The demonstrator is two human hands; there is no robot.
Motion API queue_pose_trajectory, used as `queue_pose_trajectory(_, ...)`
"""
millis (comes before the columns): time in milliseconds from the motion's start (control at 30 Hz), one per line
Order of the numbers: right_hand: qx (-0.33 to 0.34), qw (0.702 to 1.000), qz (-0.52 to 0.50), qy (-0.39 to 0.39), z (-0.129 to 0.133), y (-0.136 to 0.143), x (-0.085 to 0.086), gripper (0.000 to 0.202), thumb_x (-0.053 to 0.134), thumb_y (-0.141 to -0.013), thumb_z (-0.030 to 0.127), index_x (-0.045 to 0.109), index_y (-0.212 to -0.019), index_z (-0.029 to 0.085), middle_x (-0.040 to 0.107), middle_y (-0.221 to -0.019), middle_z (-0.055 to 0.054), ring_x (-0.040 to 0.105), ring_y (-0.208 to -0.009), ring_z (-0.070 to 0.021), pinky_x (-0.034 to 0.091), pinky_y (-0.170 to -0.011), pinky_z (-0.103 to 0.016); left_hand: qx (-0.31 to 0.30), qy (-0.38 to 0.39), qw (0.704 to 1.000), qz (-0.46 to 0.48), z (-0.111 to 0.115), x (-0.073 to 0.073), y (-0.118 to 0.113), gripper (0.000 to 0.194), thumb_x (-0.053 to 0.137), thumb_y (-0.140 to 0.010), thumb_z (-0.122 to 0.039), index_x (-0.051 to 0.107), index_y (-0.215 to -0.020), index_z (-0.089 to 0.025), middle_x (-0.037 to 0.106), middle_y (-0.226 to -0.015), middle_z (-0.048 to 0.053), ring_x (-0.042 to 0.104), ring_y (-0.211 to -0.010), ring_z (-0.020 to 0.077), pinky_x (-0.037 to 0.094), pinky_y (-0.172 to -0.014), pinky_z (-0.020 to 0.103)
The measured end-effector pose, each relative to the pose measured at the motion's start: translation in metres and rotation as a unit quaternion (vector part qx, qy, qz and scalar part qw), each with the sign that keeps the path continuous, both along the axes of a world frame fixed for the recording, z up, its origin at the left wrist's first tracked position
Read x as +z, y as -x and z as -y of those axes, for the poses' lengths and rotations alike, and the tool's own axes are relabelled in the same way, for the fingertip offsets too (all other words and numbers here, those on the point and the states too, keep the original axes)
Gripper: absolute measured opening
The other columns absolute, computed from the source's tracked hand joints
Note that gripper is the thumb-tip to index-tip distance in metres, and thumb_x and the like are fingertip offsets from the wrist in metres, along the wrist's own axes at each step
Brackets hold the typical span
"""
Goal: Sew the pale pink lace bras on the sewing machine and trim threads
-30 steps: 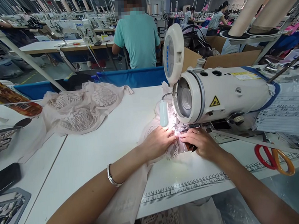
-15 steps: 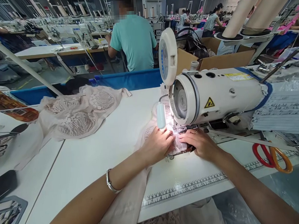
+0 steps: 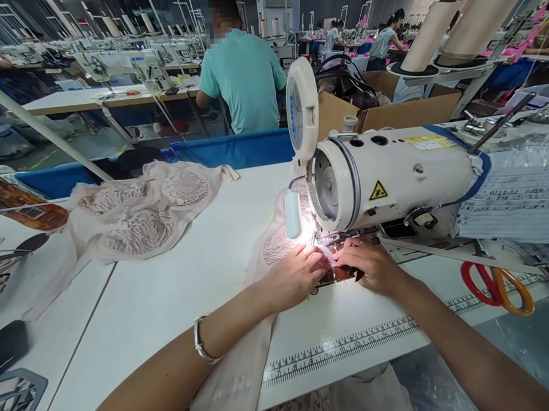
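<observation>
Pale pink lace fabric (image 3: 276,245) lies under the needle end of a white sewing machine (image 3: 392,168), lit by a small lamp (image 3: 292,214). My left hand (image 3: 299,276) is closed on the fabric just in front of the needle area, its fingertips pinching the edge. Close to its right, my right hand (image 3: 372,265) has its thumb and forefinger closed on the other end of the same small fabric edge. A dark pointed thing sticks out under the right fingers; what it is I cannot tell. The needle itself is lost in glare.
More lace fabric (image 3: 141,215) is heaped at the left. Scissors with red and orange handles (image 3: 499,286) lie at the right, near a printed ruler (image 3: 341,346). Thread cones (image 3: 431,38) and a cardboard box (image 3: 412,111) stand behind. A person in a green shirt (image 3: 243,78) sits beyond.
Less lace lies between my hands, and more of the shiny plate in front of the needle shows. Both hands have shifted slightly right. The view has moved a little.
</observation>
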State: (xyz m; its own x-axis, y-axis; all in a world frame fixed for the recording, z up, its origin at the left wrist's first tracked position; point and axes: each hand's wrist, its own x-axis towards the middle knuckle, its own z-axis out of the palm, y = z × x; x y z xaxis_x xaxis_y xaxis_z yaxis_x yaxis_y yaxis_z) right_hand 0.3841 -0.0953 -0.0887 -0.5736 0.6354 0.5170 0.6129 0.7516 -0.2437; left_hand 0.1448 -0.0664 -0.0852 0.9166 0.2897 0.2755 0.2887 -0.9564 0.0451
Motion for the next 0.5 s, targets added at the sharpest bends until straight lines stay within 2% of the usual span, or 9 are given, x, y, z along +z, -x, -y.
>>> queue_pose_trajectory(100, -0.008, 1.0, 0.005, 0.008, 0.0, 0.0, 0.001, 0.032, 0.05, -0.082, 0.001, 0.074, -0.088, 0.023, 0.077, -0.092, -0.005, 0.065, -0.085, -0.0216, 0.053, -0.073, -0.033, 0.002, 0.008, 1.0, 0.001, -0.001, -0.002, -0.002, 0.031, 0.041, -0.097, -0.007, 0.062, -0.119, -0.012, 0.066, -0.104, 0.013, 0.061, -0.101, 0.025, 0.048, -0.088, 0.039)
queue_pose_trajectory(300, -0.019, 0.999, 0.031, -0.017, -0.002, -0.001, 0.001, 0.051, 0.042, -0.071, -0.005, 0.073, -0.1, 0.022, 0.078, -0.106, -0.003, 0.068, -0.1, -0.0222, 0.056, -0.083, -0.036, 0.029, 0.031, 0.999, 0.035, -0.004, -0.001, 0.002, 0.036, 0.041, -0.093, -0.004, 0.059, -0.123, -0.012, 0.067, -0.109, 0.013, 0.061, -0.1, 0.0257, 0.047, -0.091, 0.044)
queue_pose_trajectory(500, -0.02, 0.999, 0.029, -0.006, -0.002, -0.002, 0.0, 0.058, 0.04, -0.063, -0.006, 0.072, -0.101, 0.023, 0.077, -0.11, -0.002, 0.07, -0.101, -0.0212, 0.058, -0.081, -0.034, 0.047, 0.05, 0.997, 0.039, -0.014, -0.004, 0.007, 0.037, 0.043, -0.092, -0.004, 0.06, -0.123, -0.014, 0.068, -0.116, 0.011, 0.063, -0.103, 0.0247, 0.043, -0.096, 0.045)
